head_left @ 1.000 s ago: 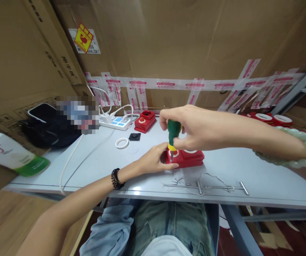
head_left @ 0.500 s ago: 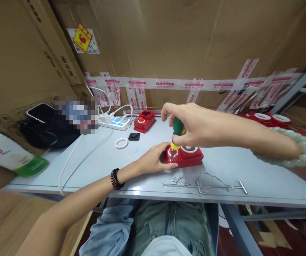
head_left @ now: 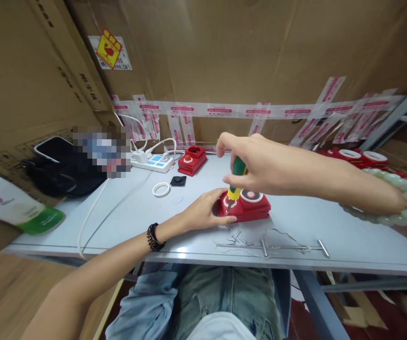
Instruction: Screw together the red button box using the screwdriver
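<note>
White-and-green container: pink "if". White label on cardboard: partly legible, "LM27". Yellow-and-red sticker, overlapping label: broken-glass sign. Packing tape: repeated red print, illegible. Left-hand cardboard: black characters, too unclear to read.

The right hand grips a green-and-yellow screwdriver, tip down at the red box the left hand holds.
</note>
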### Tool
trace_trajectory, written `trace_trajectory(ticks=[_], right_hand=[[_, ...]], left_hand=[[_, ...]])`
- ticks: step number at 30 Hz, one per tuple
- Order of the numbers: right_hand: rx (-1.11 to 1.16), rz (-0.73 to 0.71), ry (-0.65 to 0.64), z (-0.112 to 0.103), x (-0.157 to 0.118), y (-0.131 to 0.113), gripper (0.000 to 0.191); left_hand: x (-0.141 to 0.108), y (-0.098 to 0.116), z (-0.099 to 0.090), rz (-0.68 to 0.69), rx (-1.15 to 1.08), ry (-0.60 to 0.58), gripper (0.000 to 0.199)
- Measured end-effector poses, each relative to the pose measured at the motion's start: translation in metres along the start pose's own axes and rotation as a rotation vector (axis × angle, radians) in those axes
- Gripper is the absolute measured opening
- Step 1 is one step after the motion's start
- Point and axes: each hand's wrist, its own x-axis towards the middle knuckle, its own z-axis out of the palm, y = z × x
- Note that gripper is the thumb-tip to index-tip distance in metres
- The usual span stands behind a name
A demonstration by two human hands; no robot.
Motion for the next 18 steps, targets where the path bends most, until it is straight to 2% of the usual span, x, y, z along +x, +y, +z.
trace_trajectory(ticks=[4,10,12,14,15,18], right_hand=[[0.068,-0.051,0.046,0.0,0.001,0.001,0.036],[0.115,-0.026,0.144,-0.008,-0.004,0.001,0.038],[0.115,-0.026,0.164,-0.011,-0.006,0.0,0.037],[0.12,-0.012,0.165,-0.013,-0.009,-0.001,0.037],[0.126,-0.006,0.161,-0.013,-0.01,-0.001,0.038],[0.138,-0.009,0.153,-0.01,-0.013,0.001,0.037]], left_hand=[[0.0,0.001,0.0,0.0,-0.008,-0.003,0.059],[-0.002,0.002,0.0,-0.047,0.022,-0.057,0.067],[-0.004,0.003,-0.002,0.003,0.028,-0.032,0.077],[-0.007,0.006,-0.004,0.095,0.011,0.057,0.079],[-0.008,0.008,-0.005,0.14,0.002,0.11,0.072],[-0.012,0.015,-0.007,0.224,0.005,0.203,0.029]])
